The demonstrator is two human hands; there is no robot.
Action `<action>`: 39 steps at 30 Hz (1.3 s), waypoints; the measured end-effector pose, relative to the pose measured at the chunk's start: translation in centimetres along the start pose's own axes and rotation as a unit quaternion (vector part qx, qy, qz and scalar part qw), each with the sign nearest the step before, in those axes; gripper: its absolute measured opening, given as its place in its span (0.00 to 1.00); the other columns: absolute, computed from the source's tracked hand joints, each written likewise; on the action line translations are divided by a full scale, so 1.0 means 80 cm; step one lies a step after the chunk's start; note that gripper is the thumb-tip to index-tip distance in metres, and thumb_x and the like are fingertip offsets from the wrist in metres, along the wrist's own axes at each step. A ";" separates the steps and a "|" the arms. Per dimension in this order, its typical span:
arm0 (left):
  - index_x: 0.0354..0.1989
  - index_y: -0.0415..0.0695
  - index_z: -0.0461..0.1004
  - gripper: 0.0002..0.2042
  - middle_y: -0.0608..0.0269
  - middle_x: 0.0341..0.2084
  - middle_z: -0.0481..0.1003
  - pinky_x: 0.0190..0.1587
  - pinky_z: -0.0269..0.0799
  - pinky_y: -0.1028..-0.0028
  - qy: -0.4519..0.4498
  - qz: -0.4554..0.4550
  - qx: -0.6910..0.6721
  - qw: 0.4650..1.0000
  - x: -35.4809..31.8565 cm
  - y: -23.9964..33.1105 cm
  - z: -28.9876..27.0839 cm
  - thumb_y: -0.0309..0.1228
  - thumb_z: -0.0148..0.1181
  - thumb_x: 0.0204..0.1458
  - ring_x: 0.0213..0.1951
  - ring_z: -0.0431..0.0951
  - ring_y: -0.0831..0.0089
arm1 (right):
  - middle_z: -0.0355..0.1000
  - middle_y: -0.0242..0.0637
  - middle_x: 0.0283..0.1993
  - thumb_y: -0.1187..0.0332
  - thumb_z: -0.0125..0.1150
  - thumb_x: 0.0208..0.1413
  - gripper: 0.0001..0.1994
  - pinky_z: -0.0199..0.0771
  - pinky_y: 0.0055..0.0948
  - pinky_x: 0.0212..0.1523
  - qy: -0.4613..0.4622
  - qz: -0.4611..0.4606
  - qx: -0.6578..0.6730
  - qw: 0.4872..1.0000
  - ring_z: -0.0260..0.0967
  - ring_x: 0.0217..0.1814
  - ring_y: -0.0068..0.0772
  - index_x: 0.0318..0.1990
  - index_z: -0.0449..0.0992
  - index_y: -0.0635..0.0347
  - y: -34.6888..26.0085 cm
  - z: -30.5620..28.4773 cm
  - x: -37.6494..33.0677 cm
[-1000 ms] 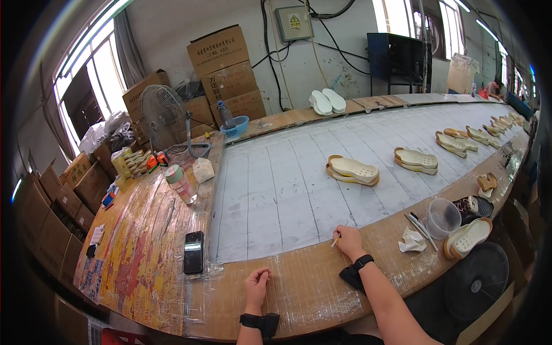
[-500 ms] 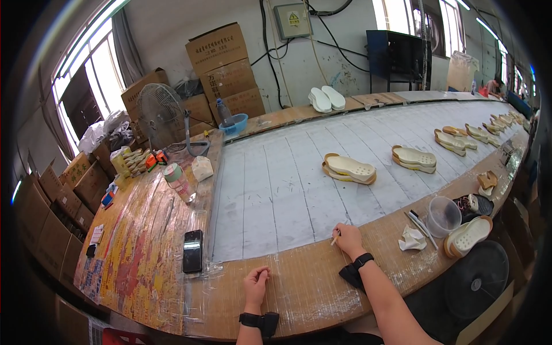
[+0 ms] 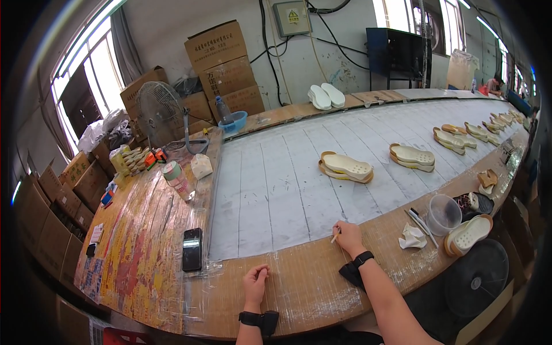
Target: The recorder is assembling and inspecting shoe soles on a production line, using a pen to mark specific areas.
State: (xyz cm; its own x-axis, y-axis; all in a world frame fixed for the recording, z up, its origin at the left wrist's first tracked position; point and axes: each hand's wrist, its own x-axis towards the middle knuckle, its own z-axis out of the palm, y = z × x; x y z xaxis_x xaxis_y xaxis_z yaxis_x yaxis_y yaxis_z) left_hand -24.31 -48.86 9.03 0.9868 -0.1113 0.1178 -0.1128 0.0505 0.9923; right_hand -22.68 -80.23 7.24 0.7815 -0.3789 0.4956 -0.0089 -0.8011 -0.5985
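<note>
My right hand [image 3: 348, 238] rests at the near edge of the white lined belt [image 3: 247, 195], its fingers closed round a short, thin, pale stick [image 3: 335, 235]. On the brown wrapped near ledge lies my left hand [image 3: 256, 282], fingers curled in, with nothing visible in them. A pair of cream shoe soles with tan edges [image 3: 346, 167] sits on the belt beyond my right hand. Further right stands a second pair of soles [image 3: 412, 157], and several more trail away along the belt.
Right of my hands are crumpled white paper [image 3: 412, 236], pens [image 3: 424, 227], a clear plastic tub [image 3: 443, 215] and a cream sole [image 3: 468, 236]. A phone [image 3: 192, 249], a bottle [image 3: 177, 179] and a fan [image 3: 161, 118] stand left. A person [image 3: 494, 85] is far off.
The belt's lines and the soles on it have shifted slightly to the left. Both my hands stay in nearly the same place, the right still holding the stick.
</note>
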 end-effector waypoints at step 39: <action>0.27 0.38 0.69 0.03 0.64 0.21 0.72 0.30 0.66 0.82 0.062 -0.077 -0.074 0.992 -0.014 0.025 0.021 0.24 0.55 0.48 0.25 0.70 0.81 | 0.73 0.44 0.34 0.66 0.52 0.40 0.14 0.66 0.32 0.40 0.079 0.312 0.046 0.946 0.70 0.39 0.41 0.35 0.74 0.62 0.181 -0.026 0.273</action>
State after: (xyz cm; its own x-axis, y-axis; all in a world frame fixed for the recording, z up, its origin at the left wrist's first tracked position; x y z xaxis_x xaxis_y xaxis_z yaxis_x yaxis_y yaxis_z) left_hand -25.86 -50.33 10.91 0.9987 -0.0056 -0.0503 0.0505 0.1887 0.9807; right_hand -7.00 -101.04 10.72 0.5386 -0.8352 0.1112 -0.3783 -0.3576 -0.8538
